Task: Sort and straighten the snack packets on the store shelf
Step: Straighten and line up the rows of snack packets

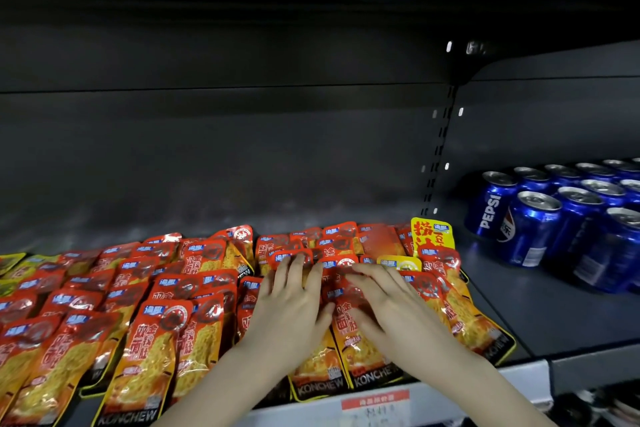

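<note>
Several red-orange snack packets (pixel 152 340) marked KONCHEW lie overlapping in rows across the dark shelf (pixel 540 309). My left hand (pixel 289 305) rests flat, fingers spread, on the packets right of centre. My right hand (pixel 388 302) lies flat beside it on the neighbouring packets, fingers apart and pointing up-left. Neither hand grips a packet. Two yellow packets (pixel 431 232) sit among the red ones at the back right, and a few yellowish ones (pixel 14 262) lie at the far left.
Blue Pepsi cans (pixel 530 229) stand in rows on the right part of the shelf, past a slotted upright (pixel 438 149). A red price label (pixel 375 399) is on the shelf's front edge. The shelf above hangs low overhead.
</note>
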`<state>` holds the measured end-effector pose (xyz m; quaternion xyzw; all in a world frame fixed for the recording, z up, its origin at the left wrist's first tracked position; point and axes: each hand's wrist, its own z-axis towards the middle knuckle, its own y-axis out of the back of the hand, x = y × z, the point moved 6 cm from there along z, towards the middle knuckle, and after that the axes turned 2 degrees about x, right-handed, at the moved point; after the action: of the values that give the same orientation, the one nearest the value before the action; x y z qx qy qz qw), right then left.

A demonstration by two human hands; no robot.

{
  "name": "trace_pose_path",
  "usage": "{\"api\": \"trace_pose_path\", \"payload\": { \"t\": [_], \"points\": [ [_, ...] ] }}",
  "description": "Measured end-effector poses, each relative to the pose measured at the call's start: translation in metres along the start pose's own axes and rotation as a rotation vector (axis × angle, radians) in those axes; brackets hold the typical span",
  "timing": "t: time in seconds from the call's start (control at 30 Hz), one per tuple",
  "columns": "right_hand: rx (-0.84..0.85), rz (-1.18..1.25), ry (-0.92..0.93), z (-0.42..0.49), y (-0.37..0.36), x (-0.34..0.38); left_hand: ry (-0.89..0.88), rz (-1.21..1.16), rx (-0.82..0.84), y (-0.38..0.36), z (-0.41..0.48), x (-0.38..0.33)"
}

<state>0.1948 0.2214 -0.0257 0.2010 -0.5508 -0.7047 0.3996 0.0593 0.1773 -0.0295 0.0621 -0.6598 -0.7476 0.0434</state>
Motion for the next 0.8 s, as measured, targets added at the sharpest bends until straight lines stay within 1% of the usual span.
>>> {"api": "trace_pose_path", "payload": {
  "t": [0.1, 0.2, 0.33, 0.37, 0.43, 0.6, 0.67, 0.73, 0.8],
  "points": [
    [-0.072, 0.010, -0.002, 0.000, 0.006, -0.007, -0.022, 0.032, -0.030, 0.009, 0.003, -0.009],
    [-0.105, 0.012, -0.019, -0.003, 0.012, -0.013, -0.084, 0.002, -0.131, 0.016, 0.010, -0.025],
    [-0.195, 0.036, -0.126, -0.008, 0.032, -0.036, -0.166, -0.058, -0.209, 0.020, 0.015, -0.051],
    [-0.232, 0.048, -0.156, -0.011, 0.037, -0.043, -0.188, -0.075, -0.211, 0.023, 0.016, -0.059],
    [-0.267, 0.070, -0.217, -0.017, 0.046, -0.058, -0.175, -0.130, -0.129, 0.025, 0.019, -0.071],
    [-0.196, 0.057, -0.271, -0.034, 0.045, -0.077, -0.111, -0.107, -0.083, 0.012, 0.021, -0.088],
    [-0.114, 0.054, -0.272, -0.038, 0.037, -0.079, -0.114, -0.097, -0.133, 0.002, 0.026, -0.091],
    [-0.022, 0.061, -0.271, -0.042, 0.027, -0.079, -0.133, -0.134, -0.163, 0.002, 0.030, -0.095],
    [0.039, 0.067, -0.256, -0.044, 0.019, -0.078, -0.113, -0.171, -0.145, 0.001, 0.037, -0.096]
  ]
}}
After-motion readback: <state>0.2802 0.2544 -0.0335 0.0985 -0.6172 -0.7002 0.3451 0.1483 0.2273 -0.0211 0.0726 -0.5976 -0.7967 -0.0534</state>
